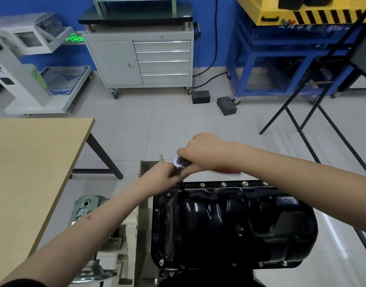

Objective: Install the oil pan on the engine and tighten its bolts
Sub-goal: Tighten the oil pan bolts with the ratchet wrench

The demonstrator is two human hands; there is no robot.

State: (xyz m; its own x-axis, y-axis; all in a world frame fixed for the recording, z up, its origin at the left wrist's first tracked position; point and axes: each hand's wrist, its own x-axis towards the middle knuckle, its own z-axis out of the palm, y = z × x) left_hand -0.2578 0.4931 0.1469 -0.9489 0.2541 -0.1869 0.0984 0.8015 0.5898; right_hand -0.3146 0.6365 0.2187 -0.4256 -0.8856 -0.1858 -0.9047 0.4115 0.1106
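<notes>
Right hand [207, 153] grips the chrome ratchet wrench [179, 162] (red handle blurred); left hand [164, 178] steadies its extension on a far-left corner bolt. The glossy black steel oil pan [229, 224] sits seated, several rim bolts [223, 184] in; tightening remains

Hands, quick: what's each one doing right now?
Left hand: grips the ratchet's extension, near the oil pan's far-left corner.
Right hand: grips the ratchet handle.
</notes>
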